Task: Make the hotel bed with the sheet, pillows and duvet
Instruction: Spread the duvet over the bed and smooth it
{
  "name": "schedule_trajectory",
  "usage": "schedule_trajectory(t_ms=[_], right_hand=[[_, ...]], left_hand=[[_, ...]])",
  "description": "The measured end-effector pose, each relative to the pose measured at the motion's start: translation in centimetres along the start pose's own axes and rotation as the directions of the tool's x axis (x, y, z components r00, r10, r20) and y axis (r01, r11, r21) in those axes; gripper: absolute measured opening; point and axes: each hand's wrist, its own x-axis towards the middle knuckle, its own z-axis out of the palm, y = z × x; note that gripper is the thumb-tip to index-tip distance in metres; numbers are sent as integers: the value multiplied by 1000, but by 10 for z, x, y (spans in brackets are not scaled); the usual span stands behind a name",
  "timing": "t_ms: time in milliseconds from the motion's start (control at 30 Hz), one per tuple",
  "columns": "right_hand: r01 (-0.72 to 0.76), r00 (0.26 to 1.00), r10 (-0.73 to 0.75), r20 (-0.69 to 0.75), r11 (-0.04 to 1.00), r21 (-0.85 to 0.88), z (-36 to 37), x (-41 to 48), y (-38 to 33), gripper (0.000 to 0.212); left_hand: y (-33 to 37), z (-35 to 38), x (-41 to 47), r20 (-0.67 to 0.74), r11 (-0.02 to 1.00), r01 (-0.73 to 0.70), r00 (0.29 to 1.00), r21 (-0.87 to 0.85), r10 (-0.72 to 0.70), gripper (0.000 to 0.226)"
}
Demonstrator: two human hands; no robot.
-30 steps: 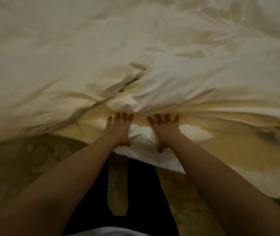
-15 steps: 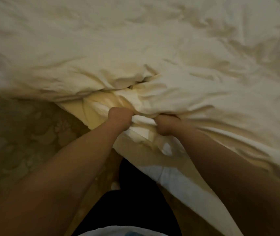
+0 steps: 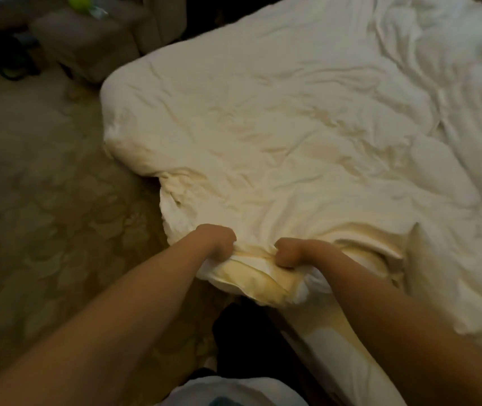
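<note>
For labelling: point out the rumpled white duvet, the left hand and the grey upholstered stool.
Rumpled white duvet [image 3: 292,127], head view, wrinkled top.
Left hand [image 3: 219,241], head view, knuckles.
Grey upholstered stool [image 3: 83,38], head view, seat.

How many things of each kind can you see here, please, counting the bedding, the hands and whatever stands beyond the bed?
Bedding: 1, the white duvet spread over the bed
Hands: 2, the left hand and the right hand, each gripping the duvet's near edge
Furniture: 1, a footstool on the carpet
Small items: 1, a green round object, too blurred to identify
Total: 5
</note>
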Motion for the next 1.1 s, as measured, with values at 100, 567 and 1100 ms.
schedule_trajectory(t_ms=[100, 567, 1100], right_hand=[[24, 1000, -24, 13, 999, -25, 36, -50, -7, 51], [234, 935, -225, -274, 972, -2, 118, -197, 50, 40], [231, 803, -90, -590, 958, 168, 179, -238, 178, 24]], left_hand=[[21, 27, -55, -8, 998, 56, 998, -43, -56, 41], [149, 97, -201, -302, 914, 296, 876, -277, -376, 40], [270, 138, -172, -493, 839, -120, 849, -531, -191, 34]])
